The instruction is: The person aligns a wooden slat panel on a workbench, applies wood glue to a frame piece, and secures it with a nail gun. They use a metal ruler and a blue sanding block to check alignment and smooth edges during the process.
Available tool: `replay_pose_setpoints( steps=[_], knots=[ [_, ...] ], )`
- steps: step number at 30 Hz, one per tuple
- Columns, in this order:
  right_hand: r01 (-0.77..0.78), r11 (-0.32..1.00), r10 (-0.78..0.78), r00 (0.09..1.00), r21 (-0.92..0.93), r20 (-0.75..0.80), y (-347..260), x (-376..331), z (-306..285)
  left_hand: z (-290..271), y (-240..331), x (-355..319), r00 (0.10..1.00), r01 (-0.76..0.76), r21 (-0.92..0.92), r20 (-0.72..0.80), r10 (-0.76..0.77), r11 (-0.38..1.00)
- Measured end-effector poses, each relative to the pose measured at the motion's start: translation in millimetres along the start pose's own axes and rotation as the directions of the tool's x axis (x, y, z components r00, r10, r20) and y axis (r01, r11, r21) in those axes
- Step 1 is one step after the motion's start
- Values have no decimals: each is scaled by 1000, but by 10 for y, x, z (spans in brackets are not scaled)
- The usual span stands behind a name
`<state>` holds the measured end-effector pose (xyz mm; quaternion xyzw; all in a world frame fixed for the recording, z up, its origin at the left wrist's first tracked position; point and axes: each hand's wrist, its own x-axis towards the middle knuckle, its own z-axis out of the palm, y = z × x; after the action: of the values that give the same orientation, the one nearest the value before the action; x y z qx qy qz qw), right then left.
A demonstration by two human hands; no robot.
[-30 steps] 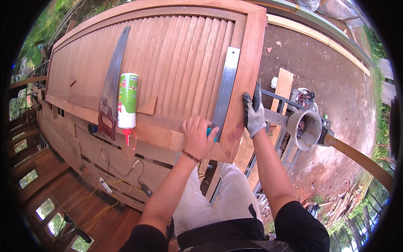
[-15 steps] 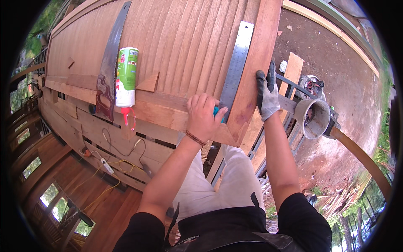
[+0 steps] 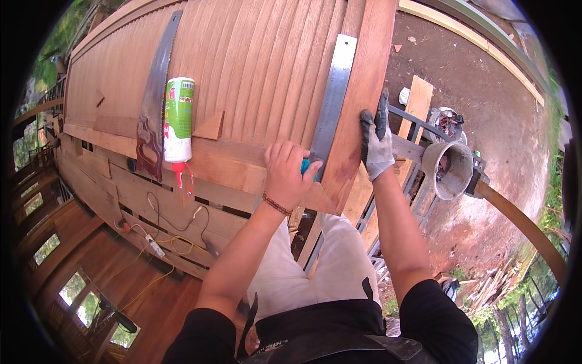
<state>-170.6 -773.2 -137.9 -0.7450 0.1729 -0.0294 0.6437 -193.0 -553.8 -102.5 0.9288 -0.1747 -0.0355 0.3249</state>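
Observation:
My bare left hand (image 3: 286, 173) is closed on the teal handle of a try square (image 3: 334, 91) at the near corner of a wooden panel. Its steel blade lies flat, reaching away from me along the right-hand frame piece (image 3: 357, 103). The handle is mostly hidden by my fingers. On my right hand (image 3: 377, 142) is a grey and black glove; its fingers stretch out along the outer edge of that frame piece. Left of the square, a small wooden wedge (image 3: 210, 126), a glue bottle (image 3: 179, 118) with a red nozzle and a handsaw (image 3: 156, 97) rest on the panel.
Below the panel's near edge are planks with a white power strip (image 3: 154, 242) and cords. To my right stand a metal frame (image 3: 418, 124), a grey bucket (image 3: 447, 171) and a long board (image 3: 418, 100) above a dirt floor. Scrap wood (image 3: 491, 288) lies farther off.
The view has shifted slightly, so the panel and tools sit a little farther left. Both hands keep nearly the same places on the square and the frame edge.

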Motion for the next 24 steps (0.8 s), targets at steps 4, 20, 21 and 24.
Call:
replay_pose_setpoints(
  steps=[4, 20, 21, 24],
  knots=[
    [-52, 996, 49, 998, -78, -39, -36, 75, 33, -14, -5, -5, 1000, -4, 38, -2, 4, 999],
    [-359, 664, 213, 932, -656, -294, -883, 1883, 189, 6, 15, 8, 999, -25, -9, -34, 24, 1000],
    [-361, 658, 211, 931, -661, -298, -883, 1885, 206, -1, 19, 15, 999, -22, -10, -34, 21, 1000],
    [-360, 633, 174, 929, -685, -327, -863, 1861, 257, -18, 13, 15, 1000, -18, -13, -25, 17, 1000]
  ],
)
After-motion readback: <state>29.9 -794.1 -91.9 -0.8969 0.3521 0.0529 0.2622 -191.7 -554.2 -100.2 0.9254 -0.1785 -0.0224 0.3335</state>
